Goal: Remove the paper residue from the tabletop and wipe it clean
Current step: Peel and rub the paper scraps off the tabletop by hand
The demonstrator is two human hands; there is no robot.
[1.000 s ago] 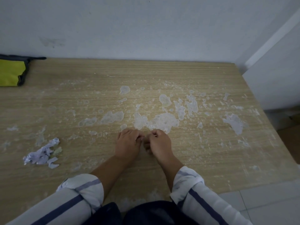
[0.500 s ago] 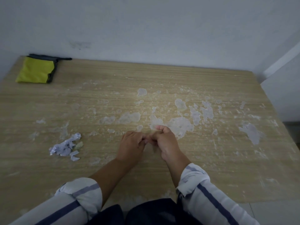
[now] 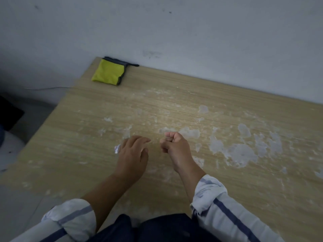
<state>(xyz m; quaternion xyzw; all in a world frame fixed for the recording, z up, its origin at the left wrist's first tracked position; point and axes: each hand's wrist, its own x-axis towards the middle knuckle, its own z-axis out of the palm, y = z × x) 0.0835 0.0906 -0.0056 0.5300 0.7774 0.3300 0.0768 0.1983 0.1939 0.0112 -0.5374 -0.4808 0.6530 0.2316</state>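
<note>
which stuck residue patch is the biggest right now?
The broad white patch to the right of the right hand. It spreads far wider than the blob just beyond that hand's knuckles or the small spot farther back.

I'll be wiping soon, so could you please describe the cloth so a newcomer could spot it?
Start at the wooden table against the pale wall. At its far left corner lies the folded cloth. It alone is bright yellow with dark trim, unlike the whitish paper residue scattered across the table.

A scuffed white wall [image 3: 192, 32] stands at the back; left, a thin cable [image 3: 47, 88] lies on grey floor [image 3: 35, 112].
</note>
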